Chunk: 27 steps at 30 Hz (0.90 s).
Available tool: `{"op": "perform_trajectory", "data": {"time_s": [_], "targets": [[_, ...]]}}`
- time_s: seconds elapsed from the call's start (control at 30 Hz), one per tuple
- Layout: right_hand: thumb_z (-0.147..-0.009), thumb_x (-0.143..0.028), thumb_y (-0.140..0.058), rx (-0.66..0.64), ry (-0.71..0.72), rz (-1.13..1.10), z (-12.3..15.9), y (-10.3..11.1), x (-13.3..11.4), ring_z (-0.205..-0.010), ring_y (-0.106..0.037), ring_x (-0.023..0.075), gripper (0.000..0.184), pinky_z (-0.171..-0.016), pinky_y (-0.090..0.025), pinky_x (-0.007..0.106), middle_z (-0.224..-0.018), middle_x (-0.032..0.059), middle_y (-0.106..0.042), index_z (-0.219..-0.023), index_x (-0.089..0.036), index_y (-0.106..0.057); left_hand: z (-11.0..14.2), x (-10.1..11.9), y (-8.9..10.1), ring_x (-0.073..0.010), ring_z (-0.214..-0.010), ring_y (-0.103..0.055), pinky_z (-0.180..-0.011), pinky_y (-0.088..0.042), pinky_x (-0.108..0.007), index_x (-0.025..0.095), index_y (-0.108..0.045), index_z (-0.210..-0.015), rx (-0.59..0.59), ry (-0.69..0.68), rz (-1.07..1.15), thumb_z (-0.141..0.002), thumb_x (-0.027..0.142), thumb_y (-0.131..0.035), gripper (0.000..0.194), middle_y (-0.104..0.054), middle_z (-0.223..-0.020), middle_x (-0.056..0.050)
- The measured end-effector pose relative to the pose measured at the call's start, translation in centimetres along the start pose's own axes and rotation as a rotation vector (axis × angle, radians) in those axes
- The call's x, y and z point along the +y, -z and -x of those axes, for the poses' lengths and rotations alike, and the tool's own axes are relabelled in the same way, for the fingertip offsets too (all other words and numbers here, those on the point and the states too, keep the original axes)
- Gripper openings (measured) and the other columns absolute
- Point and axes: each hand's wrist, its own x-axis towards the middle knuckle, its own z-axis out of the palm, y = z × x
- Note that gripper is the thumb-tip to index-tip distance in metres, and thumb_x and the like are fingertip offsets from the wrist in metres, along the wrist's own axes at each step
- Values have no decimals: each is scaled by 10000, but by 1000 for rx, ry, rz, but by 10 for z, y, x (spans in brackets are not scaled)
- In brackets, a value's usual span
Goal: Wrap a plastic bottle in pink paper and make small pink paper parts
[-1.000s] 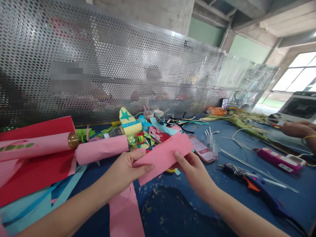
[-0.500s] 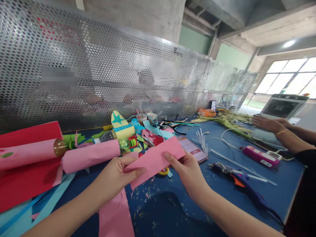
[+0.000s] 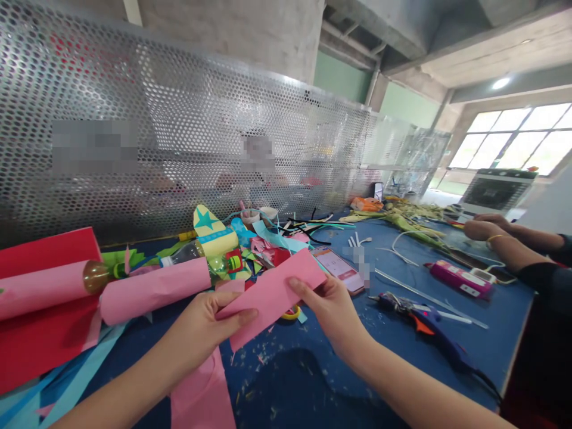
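A strip of pink paper [image 3: 271, 300] is held up above the blue table, tilted with its right end higher. My left hand [image 3: 214, 325] pinches its left end, thumb on top. At the right end my right hand [image 3: 333, 310] grips it between thumb and fingers; the fingers behind the paper are hidden. Below my left hand a larger pink sheet [image 3: 203, 396] lies on the table. Yellow-handled scissors [image 3: 291, 313] show partly under the strip. Just behind the strip lie a phone [image 3: 342, 269] and a heap of colored paper scraps.
Pink-wrapped bottles [image 3: 154, 292] and red card [image 3: 49, 351] lie on the left. A glue gun [image 3: 429, 325], a purple power strip [image 3: 460, 279] and clear glue sticks are on the right. Behind stands a perforated metal screen [image 3: 250, 119]. Another person's hands [image 3: 485, 229] work at the right.
The view has shifted slightly, so most things sit a little further left. Both my hands keep the same hold on the pink strip. The other person's hands have moved closer in.
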Motion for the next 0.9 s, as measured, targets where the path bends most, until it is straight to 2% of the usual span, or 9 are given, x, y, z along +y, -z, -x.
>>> {"op": "perform_trajectory", "data": {"time_s": [0.07,0.13,0.2,0.3,0.33,0.47,0.6,0.77,0.9], "targets": [[-626,-488,-784,-1,-5,8,-1,1,1,-583,-570,151,344,-585,-475,285,-651,13,-693,-706,-167,-690,-1,-2,1,-253,-1063,-608,-990,-417,-339,253,-763,-929,-1,4,-8,-755,327,-724,193,-732,-1052,-6],[-622,-506,-782,-12,-14,18,-1,1,1,-590,-573,154,360,-577,-472,280,-651,12,-690,-710,-170,-689,-1,-3,2,-252,-984,-642,-917,-465,-337,220,-759,-899,-39,52,13,-761,363,-720,202,-747,-970,-24],[-614,-515,-787,-48,-33,31,0,1,1,-627,-598,171,377,-590,-486,289,-690,24,-706,-742,-172,-700,0,-2,5,-241,-891,-668,-818,-503,-318,197,-748,-888,-132,126,73,-746,378,-731,231,-753,-905,-33],[-599,-507,-801,-126,-80,53,4,-2,3,-652,-619,188,381,-588,-496,296,-711,34,-715,-736,-165,-703,5,3,6,-223,-865,-681,-745,-511,-276,197,-727,-960,-282,253,169,-683,341,-783,317,-753,-938,-33],[-597,-499,-805,-152,-96,57,6,-4,4,-649,-619,187,376,-587,-496,296,-708,32,-714,-727,-163,-699,7,5,4,-219,-863,-684,-732,-511,-265,195,-724,-966,-296,300,180,-662,343,-798,346,-753,-947,-37],[-620,-453,-805,-226,-142,55,12,-7,9,-641,-611,169,343,-618,-494,295,-719,22,-707,-744,-157,-685,14,2,-12,-221,-799,-703,-727,-517,-279,169,-735,-862,-227,416,115,-610,403,-829,357,-763,-824,-59],[-645,-441,-797,-273,-170,47,16,-6,11,-660,-615,161,338,-641,-498,291,-735,14,-698,-788,-164,-666,14,-9,-29,-187,-627,-686,-639,-523,-277,171,-726,-690,-142,371,281,-570,376,-834,261,-731,-652,-21],[-606,-339,-850,-517,-242,-3,21,-7,11,-588,-599,133,371,-606,-499,274,-713,-22,-672,-885,-189,-657,11,-10,-30,-157,-579,-666,-619,-525,-253,164,-745,-668,-112,296,374,-575,325,-843,211,-717,-600,-12],[-634,-428,-813,-447,-221,54,17,-7,8,-567,-564,119,339,-585,-473,269,-712,-6,-672,-816,-173,-681,10,-11,-28,-162,-610,-689,-632,-524,-247,162,-749,-751,-105,281,397,-606,320,-837,231,-748,-665,-23]]}}
